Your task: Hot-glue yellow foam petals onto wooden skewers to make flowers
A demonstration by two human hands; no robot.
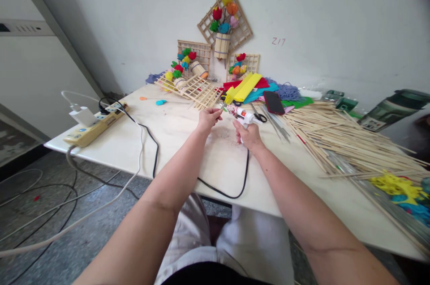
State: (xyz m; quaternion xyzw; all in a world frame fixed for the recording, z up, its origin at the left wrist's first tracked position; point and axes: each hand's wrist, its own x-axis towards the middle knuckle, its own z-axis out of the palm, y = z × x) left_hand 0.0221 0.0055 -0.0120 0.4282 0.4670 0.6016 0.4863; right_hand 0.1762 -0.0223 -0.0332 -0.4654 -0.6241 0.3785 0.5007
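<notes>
My right hand (247,135) is wrapped round the handle of a white hot glue gun (247,117), whose speckled front points left. My left hand (210,119) is closed in a pinch just left of the gun's nozzle. A small greenish bit shows at its fingertips, too small to name. From the gun's handle a black cord (247,173) hangs down past the table edge. Behind the hands lie bamboo lattice panels (201,90) and folded yellow crepe paper (247,88).
A power strip (97,126) with plugs sits at the table's left. Thin wooden sticks (349,133) pile up on the right, near a phone (273,102) and black-handled scissors (261,117). A lattice with coloured flowers (225,21) leans on the wall. Cords (117,191) trail to the floor.
</notes>
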